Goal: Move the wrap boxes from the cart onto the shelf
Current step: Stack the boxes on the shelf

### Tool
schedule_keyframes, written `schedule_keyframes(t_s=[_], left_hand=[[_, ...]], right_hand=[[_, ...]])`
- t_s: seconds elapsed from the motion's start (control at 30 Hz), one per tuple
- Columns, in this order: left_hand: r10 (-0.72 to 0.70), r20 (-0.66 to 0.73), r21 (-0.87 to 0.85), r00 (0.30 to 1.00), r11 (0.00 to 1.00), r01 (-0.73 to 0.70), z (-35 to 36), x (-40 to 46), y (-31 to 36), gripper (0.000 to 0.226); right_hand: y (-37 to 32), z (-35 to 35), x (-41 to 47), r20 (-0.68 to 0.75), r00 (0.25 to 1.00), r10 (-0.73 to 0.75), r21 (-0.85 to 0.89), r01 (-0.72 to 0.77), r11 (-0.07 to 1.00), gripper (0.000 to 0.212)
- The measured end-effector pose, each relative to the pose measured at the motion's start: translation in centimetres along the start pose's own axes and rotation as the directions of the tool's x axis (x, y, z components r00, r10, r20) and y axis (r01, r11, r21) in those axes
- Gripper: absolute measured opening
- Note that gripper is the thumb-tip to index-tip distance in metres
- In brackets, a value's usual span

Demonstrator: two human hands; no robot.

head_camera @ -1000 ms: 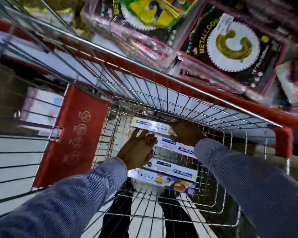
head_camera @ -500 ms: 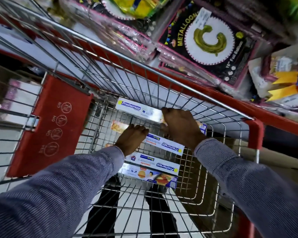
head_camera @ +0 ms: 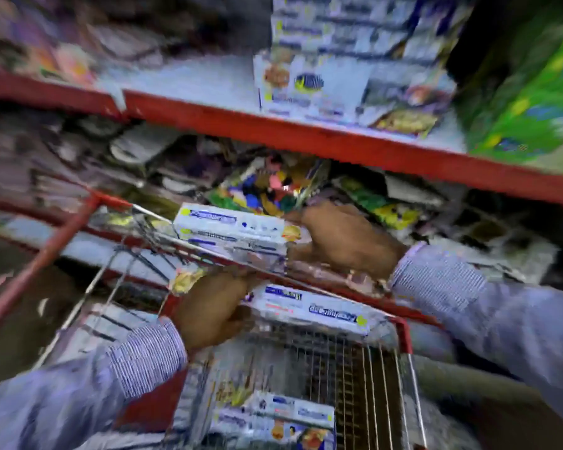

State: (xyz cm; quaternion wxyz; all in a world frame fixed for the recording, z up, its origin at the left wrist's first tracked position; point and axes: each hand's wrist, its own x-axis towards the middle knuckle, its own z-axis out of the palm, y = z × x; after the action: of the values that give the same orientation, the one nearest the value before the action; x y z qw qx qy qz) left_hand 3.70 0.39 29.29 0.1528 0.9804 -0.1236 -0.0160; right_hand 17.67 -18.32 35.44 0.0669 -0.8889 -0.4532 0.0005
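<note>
The frame is motion-blurred. My right hand (head_camera: 345,238) grips the end of a white and blue wrap box (head_camera: 231,230), held level above the cart's far rim. My left hand (head_camera: 213,306) grips another wrap box (head_camera: 312,308), lower and nearer, just above the wire cart (head_camera: 400,362). More wrap boxes (head_camera: 273,420) lie on the cart's floor. Above, the red-edged shelf (head_camera: 306,134) carries a stack of similar wrap boxes (head_camera: 338,86).
A lower shelf behind my hands is crammed with colourful party packs (head_camera: 267,186). A green package (head_camera: 527,102) stands at the right end of the upper shelf. Bare white shelf surface (head_camera: 189,79) lies left of the stacked boxes.
Both hands have closed on a wrap box each and lifted them out of the cart. My view has swung up from the cart floor to the shelves.
</note>
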Motion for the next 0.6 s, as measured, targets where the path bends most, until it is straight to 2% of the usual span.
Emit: schedule_keyframes(t_s=[0.13,0.27,0.43,0.6], left_hand=[[0.055,-0.145,0.089,0.988,0.995,-0.043,-10.5,2.9,2.1,0.059],[0.120,-0.216,0.142,0.969,0.986,-0.090,-17.3,6.0,3.2,0.061],[0.112,-0.233,0.051,0.966,0.993,-0.103,-22.0,10.3,4.0,0.055],[0.098,-0.174,-0.013,0.980,0.995,-0.102,-23.4,14.4,4.0,0.053]], right_hand=[[-0.3,-11.1,1.7,-0.116,0.993,-0.002,-0.089,-0.008,0.996,0.050],[0.1,-18.3,2.4,-0.221,0.975,0.023,-0.117,-0.050,0.992,0.040],[2.9,-21.9,4.3,-0.242,0.965,0.102,-0.060,-0.120,0.991,0.025],[8.2,-22.5,7.5,-0.202,0.963,0.178,-0.048,-0.191,0.980,0.039]])
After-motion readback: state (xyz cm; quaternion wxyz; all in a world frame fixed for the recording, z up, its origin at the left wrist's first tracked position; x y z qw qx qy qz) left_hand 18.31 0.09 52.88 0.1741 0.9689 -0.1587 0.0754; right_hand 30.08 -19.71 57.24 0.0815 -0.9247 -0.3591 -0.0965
